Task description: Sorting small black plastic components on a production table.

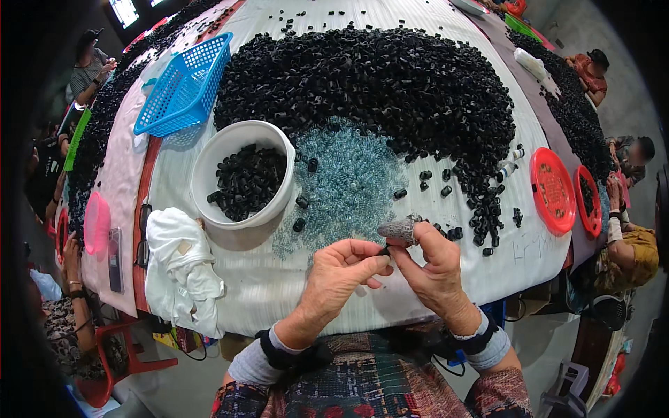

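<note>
In front of me, over the near part of the white-covered table (279,296), my two hands meet at a small black plastic piece (385,251). My left hand (340,273) is closed, pinching the piece between thumb and forefinger. Closed as well, my right hand (433,270) grips it from the other side, with a grey knitted finger cover (401,229) on one finger. Fingers hide much of the piece. Just beyond lies a heap of small metal springs (345,177), with a few black pieces on it. A large mound of black plastic pieces (362,87) curves behind.
A white bowl (203,171) holding black pieces stands left of the springs. Behind it is a blue basket (182,90); nearer, a white cloth (178,258). Red trays (552,191) lie at right, a phone (115,259) at left. Other people sit along both sides.
</note>
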Available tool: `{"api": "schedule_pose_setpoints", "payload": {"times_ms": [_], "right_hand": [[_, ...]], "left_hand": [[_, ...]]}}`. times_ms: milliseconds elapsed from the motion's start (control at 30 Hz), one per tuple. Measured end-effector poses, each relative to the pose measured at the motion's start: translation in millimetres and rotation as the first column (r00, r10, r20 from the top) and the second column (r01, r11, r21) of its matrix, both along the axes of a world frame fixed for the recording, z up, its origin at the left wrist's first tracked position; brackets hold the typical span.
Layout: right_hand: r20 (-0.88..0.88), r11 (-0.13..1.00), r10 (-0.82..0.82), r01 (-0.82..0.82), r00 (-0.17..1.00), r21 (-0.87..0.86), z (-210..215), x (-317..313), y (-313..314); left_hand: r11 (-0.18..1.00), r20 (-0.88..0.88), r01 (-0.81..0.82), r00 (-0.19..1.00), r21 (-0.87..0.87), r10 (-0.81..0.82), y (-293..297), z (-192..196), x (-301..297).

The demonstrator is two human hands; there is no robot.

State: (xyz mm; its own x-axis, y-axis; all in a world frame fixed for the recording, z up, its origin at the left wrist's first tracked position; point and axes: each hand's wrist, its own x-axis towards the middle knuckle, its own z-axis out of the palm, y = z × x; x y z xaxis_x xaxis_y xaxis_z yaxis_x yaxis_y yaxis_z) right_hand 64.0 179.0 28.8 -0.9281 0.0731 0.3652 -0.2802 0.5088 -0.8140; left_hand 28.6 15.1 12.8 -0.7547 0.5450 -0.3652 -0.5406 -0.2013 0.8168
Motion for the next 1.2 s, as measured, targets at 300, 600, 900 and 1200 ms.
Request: {"api": "schedule_pose_setpoints", "payload": {"times_ms": [300, 600, 900, 1200], "right_hand": [[0.004, 0.996, -0.017, 0.017, 1.0, 0.085, -1, 1, -5], [0.049, 0.987, 0.078, -0.084, 0.996, 0.135, -2, 5, 2], [-0.125, 0.955, 0.093, -0.053, 0.988, 0.293, -15, 7, -5], [-0.183, 0.939, 0.078, -0.01, 0.98, 0.344, -15, 7, -6]], "left_hand": [[0.998, 0.084, 0.0, 0.996, -0.061, 0.005, 4, -5, -2], [0.994, 0.243, -0.031, 0.97, 0.105, 0.004, 0, -5, -6], [0.991, 0.196, 0.042, 0.978, 0.125, -0.067, 1, -3, -6], [0.997, 0.185, 0.071, 0.98, 0.036, -0.077, -1, 1, -4]]}}
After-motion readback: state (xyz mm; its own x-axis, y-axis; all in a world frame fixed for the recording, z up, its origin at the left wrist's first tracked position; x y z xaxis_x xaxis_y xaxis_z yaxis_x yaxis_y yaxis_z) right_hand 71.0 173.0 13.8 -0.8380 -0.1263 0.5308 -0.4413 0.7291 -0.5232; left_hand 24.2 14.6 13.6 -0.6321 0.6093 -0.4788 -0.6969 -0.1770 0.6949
